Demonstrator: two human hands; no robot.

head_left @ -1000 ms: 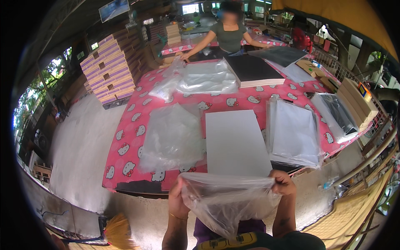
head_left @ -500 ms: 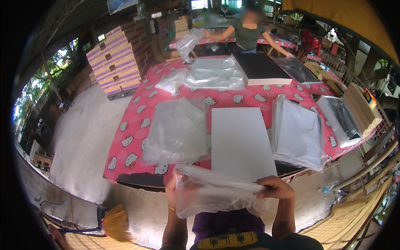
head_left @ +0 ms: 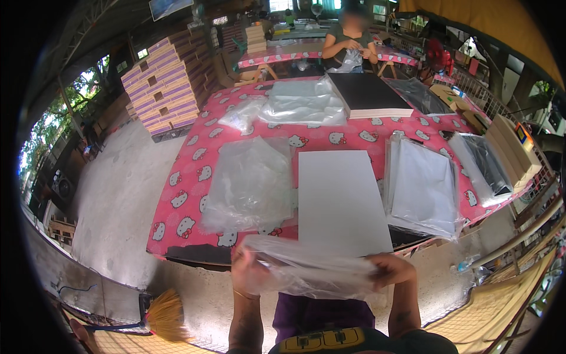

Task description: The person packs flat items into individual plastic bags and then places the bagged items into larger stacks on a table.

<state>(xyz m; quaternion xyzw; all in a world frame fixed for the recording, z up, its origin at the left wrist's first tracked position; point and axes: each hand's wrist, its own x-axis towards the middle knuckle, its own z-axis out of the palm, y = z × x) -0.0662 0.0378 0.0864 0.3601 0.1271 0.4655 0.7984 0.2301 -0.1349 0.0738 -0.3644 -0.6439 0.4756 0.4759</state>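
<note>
A clear plastic bag (head_left: 312, 272) is stretched sideways in front of me, just off the table's near edge. My left hand (head_left: 247, 270) grips its left end, with the fingers partly behind the film. At the other end my right hand (head_left: 394, 270) is closed on the plastic. Just beyond the bag lies a stack of white sheets (head_left: 341, 200). Left of that stack is a loose pile of clear bags (head_left: 250, 186). To its right sit white sheets packed in clear plastic (head_left: 421, 186).
The table has a pink cartoon cloth (head_left: 177, 218). Farther back are folded plastic bags (head_left: 302, 103) and a black-topped stack (head_left: 371, 94). A co-worker (head_left: 352, 44) handles plastic across the table. Stacked cartons (head_left: 159, 88) stand left; a broom (head_left: 165, 315) lies lower left.
The bag between my hands has shifted and crumpled into a narrower band. Across the table, the co-worker has drawn both hands together at the chest with a plastic bag.
</note>
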